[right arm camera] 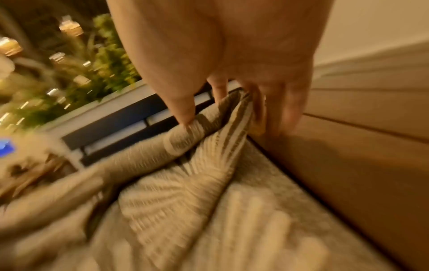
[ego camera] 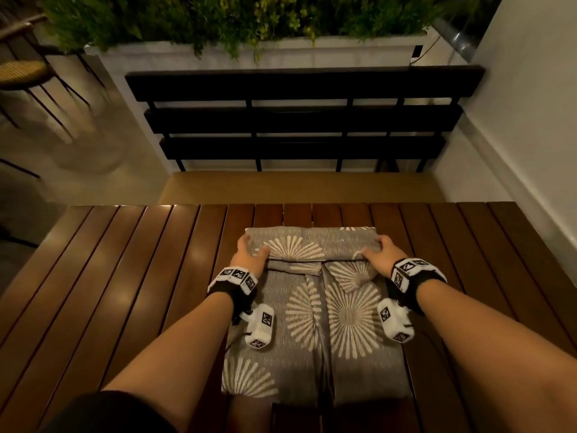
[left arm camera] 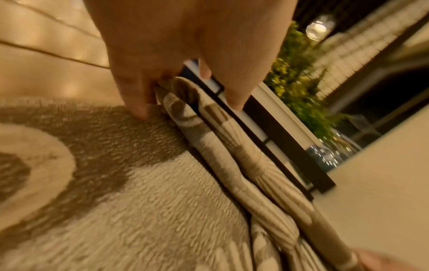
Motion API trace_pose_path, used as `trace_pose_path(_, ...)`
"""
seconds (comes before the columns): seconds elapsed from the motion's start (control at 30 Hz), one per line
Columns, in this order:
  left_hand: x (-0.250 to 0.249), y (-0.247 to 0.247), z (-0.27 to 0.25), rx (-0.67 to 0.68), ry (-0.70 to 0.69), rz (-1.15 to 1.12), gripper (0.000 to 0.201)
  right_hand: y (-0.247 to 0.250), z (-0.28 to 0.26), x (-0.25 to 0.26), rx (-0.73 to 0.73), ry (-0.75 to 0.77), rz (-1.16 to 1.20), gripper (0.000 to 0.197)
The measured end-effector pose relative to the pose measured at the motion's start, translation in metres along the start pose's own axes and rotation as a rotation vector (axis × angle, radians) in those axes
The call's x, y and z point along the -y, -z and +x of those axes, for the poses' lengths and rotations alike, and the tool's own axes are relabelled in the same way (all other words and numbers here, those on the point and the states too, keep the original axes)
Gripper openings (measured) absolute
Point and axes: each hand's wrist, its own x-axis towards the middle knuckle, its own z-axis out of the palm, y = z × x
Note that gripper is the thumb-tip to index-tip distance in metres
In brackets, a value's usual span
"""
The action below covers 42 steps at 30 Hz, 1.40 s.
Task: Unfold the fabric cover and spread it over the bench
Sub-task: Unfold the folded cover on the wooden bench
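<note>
A folded grey fabric cover [ego camera: 315,320] with cream starburst prints lies on the brown slatted bench [ego camera: 125,292], in the middle. Its far part is a thick folded band [ego camera: 312,245]. My left hand [ego camera: 249,254] grips the left end of that band, thumb on top and fingers under the layers [left arm camera: 209,128]. My right hand [ego camera: 379,254] pinches the band's right end, thumb pressing into a raised fold [right arm camera: 202,132]. Both wrist views are blurred.
Beyond the bench's far edge stand a black slatted rail [ego camera: 299,120] and a white planter with green plants [ego camera: 249,29]. A white wall [ego camera: 530,120] runs along the right. A wicker stool [ego camera: 22,73] stands at far left. Bare slats lie on both sides of the cover.
</note>
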Motion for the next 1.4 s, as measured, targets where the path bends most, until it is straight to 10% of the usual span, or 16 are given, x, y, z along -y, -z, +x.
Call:
trace_pose_path(0.17,0.003,0.004,0.009,0.144,-0.073,-0.065,0.009,-0.004,0.008,0.001,-0.06,0.092,0.109,0.012)
trace_pose_path(0.37,-0.032,0.015,0.019,0.24,-0.073,-0.257,0.013,0.017,0.017,0.033,0.036,0.037,0.429,0.016)
trace_pose_path(0.57,-0.069,0.027,0.028,0.266,-0.234,-0.576,0.087,0.028,0.038,0.054,-0.001,0.137,1.193,0.074)
trace_pose_path(0.8,-0.023,-0.008,0.015,0.371,-0.358,0.347,0.076,-0.011,0.021,0.023,0.237,0.351,-0.127,0.052)
trace_pose_path(0.9,-0.005,-0.029,-0.013,0.395,-0.493,0.671,0.082,-0.032,0.007,0.009,0.283,0.456,-0.522,0.073)
trace_pose_path(1.13,0.026,-0.068,-0.06,0.394,-0.389,0.895,0.11,-0.055,-0.007,-0.007,0.242,0.471,-0.727,0.09)
trace_pose_path(1.4,0.015,-0.044,-0.059,0.346,-0.6,1.062,0.076,-0.063,-0.016,-0.006,0.221,0.459,-0.834,0.09)
